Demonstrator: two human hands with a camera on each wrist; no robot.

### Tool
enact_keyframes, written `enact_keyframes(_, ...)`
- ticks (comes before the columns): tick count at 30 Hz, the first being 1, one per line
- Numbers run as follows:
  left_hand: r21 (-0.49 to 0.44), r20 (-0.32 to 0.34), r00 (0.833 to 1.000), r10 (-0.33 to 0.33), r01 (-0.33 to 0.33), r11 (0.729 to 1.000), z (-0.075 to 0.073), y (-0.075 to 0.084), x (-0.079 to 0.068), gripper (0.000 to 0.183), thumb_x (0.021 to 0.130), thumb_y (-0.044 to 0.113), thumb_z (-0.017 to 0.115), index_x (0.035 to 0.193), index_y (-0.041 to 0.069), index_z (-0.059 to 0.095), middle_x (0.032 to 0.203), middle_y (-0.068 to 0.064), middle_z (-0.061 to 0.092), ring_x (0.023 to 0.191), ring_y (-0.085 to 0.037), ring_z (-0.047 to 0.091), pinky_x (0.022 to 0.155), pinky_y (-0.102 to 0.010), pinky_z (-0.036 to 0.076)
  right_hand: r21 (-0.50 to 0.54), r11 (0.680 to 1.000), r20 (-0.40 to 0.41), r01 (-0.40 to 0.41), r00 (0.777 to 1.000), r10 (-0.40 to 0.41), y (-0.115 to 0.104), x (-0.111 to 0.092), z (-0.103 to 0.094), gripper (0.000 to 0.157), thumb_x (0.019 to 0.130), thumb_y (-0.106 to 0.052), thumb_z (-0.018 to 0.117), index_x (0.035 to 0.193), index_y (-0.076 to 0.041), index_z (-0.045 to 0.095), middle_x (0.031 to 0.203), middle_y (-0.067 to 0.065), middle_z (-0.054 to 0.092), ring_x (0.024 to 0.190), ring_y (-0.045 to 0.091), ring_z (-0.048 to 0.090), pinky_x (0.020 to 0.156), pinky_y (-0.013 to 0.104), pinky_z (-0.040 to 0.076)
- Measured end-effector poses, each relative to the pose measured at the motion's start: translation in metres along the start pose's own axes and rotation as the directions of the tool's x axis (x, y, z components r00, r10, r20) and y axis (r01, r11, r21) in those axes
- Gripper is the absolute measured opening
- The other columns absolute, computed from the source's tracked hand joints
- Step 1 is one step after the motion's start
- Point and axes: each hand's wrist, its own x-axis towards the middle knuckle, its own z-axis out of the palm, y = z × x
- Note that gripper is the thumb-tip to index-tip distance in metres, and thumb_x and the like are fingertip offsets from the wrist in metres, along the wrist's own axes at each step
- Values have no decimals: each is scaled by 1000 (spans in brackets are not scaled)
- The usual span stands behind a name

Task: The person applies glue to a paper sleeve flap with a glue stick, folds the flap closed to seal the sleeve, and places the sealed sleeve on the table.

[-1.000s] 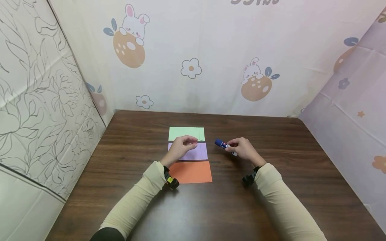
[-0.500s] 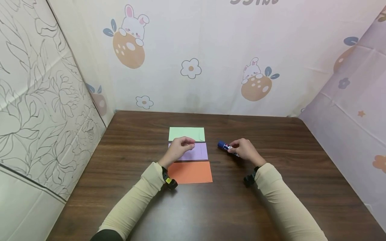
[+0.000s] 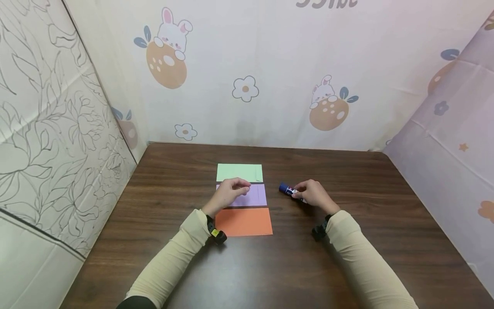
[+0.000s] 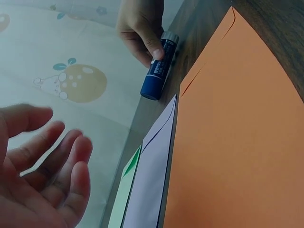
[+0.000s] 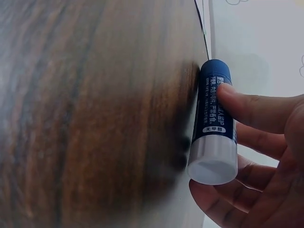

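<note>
My right hand pinches a glue stick between thumb and fingers. The stick has a blue cap, a dark blue printed label and a white base; it lies tilted just at the tabletop, and I cannot tell whether it touches. Over the purple envelope hovers my left hand, fingers loosely bent and holding nothing. A green envelope lies beyond the purple one, and an orange envelope lies nearer. Their flap lines show at the right ends. Part of the purple envelope is hidden by my left hand.
All of this is on a dark brown wooden table. A pale curtain printed with rabbits and flowers hangs behind its far edge. A white panel with line-drawn flowers stands at the left, and another printed cloth at the right.
The glue stick in my right hand has shifted slightly right and towards me, lower to the table. My left hand has drifted a little left. The envelopes have stayed in place.
</note>
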Motion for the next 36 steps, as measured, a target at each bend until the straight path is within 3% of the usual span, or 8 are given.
enact_keyframes(7,16,50,999,12,-13,1000,1,-1,0,29,94,18,63,115,-2,67,105,-23,70,85,-13,63,79,-26,49,2,1000,5,-4,1000,4,1,0,2,32,89,-21,70,113,-1,70,107,19,70,82,22,58,73,35,50)
enact_keyframes(13,23,35,999,14,-15,1000,0,-3,-1,27,95,17,62,115,-2,67,106,-22,70,86,-14,64,80,-28,49,-10,1000,-1,5,1000,-5,2,1,3,32,90,-21,70,114,0,70,109,20,70,86,24,60,77,40,51)
enact_keyframes(20,16,27,1000,5,-6,1000,-2,-2,-1,28,95,16,62,115,-2,67,107,-23,69,90,-24,65,78,-27,48,-17,1000,-11,2,1000,-2,2,3,2,34,90,-21,69,115,1,68,112,22,68,92,27,62,83,45,52)
enact_keyframes(29,11,7,999,37,-37,999,-3,-2,1,26,95,16,62,113,-2,67,106,-24,69,84,-15,65,78,-26,49,1,1000,8,-11,1000,11,1,0,3,37,91,-25,68,119,0,66,115,22,67,95,28,62,87,48,51)
enact_keyframes(36,6,-37,999,40,-40,999,-6,0,1,20,95,15,63,109,2,70,105,-24,69,84,-16,66,77,-26,48,-18,999,-49,34,998,-35,-4,0,5,35,95,-24,62,120,1,65,111,21,69,94,29,63,86,48,52)
